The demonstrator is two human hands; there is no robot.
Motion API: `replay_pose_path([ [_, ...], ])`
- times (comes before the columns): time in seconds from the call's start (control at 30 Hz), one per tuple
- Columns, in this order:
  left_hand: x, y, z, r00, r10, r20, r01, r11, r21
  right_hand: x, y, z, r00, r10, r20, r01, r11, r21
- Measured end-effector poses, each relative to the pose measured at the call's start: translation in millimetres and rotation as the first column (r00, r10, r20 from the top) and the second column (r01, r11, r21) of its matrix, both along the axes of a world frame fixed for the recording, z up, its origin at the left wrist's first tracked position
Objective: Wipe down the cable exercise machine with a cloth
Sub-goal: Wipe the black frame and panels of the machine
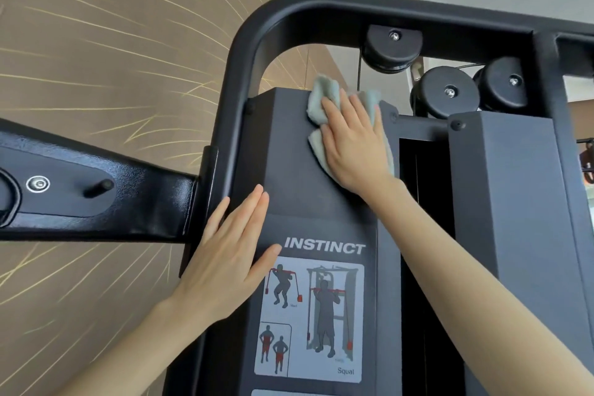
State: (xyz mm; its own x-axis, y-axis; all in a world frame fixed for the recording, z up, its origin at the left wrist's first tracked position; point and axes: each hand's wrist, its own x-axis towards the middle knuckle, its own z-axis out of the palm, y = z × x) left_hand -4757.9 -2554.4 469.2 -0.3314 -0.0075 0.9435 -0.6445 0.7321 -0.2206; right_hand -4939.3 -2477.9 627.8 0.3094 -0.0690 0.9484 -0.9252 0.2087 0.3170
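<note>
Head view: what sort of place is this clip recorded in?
Most likely a gym or fitness room. A black cable machine frame carries pulleys, and its panel bears an INSTINCT placard picturing a squat. The right hand presses a cloth against that panel.

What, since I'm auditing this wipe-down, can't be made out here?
Head view: pale grey-green cloth partly hidden under the right hand.
Head view: white exercise placard, small captions too small and blurred.
Head view: black machine frame cut off by bottom and right edges.
</note>
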Motion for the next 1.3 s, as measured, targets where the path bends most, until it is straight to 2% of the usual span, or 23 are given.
replay_pose_path([
  [0.13, 2.3, -0.9, -10.1, 1.000, 0.024, 0.005, -0.024, 1.000, -0.009, 30.2, -18.9, -1.6, 0.986, 0.019, -0.167, -0.008, 0.998, 0.064],
  [0.37, 2.8, -2.7, -27.0, 1.000, -0.024, 0.008, 0.024, 0.999, 0.032, 21.6, -5.4, -78.2, 0.936, 0.082, -0.343, -0.004, 0.975, 0.222],
  [0.43, 6.4, -2.0, -29.7, 1.000, -0.013, 0.026, 0.012, 0.999, 0.035, 6.6, 2.0, -75.9, 0.942, 0.050, -0.332, 0.008, 0.986, 0.168],
  [0.53, 12.5, 0.6, -30.5, 0.999, 0.033, 0.027, -0.033, 0.999, 0.007, -3.0, 5.4, -39.7, 0.986, 0.005, -0.169, 0.003, 0.999, 0.052],
  [0.6, 14.6, 2.5, -30.5, 0.999, 0.052, 0.006, -0.052, 0.998, -0.025, 7.1, -0.5, -11.0, 0.993, 0.008, -0.116, -0.003, 0.999, 0.048],
  [0.77, 16.5, 4.4, -38.8, 1.000, 0.000, -0.012, 0.000, 1.000, 0.023, 48.8, -22.5, 21.2, 0.972, 0.015, -0.236, 0.001, 0.998, 0.067],
  [0.87, 16.8, 4.2, -41.5, 1.000, -0.018, -0.022, 0.018, 0.999, 0.035, 55.3, -22.2, 9.9, 0.912, 0.035, -0.408, 0.019, 0.991, 0.130],
  [1.03, 14.4, -0.3, -48.6, 0.997, -0.082, -0.003, 0.082, 0.995, 0.059, 44.6, -17.9, -16.1, 0.830, 0.048, -0.555, 0.134, 0.950, 0.283],
  [1.2, 16.1, -2.4, -48.0, 0.997, -0.078, -0.018, 0.079, 0.996, 0.030, 61.2, -22.8, 35.5, 0.887, -0.038, -0.461, 0.147, 0.968, 0.204],
  [1.3, 13.2, -4.0, -53.5, 0.996, -0.092, -0.018, 0.093, 0.995, 0.024, 67.3, -32.3, 22.2, 0.897, -0.030, -0.442, 0.125, 0.974, 0.189],
])
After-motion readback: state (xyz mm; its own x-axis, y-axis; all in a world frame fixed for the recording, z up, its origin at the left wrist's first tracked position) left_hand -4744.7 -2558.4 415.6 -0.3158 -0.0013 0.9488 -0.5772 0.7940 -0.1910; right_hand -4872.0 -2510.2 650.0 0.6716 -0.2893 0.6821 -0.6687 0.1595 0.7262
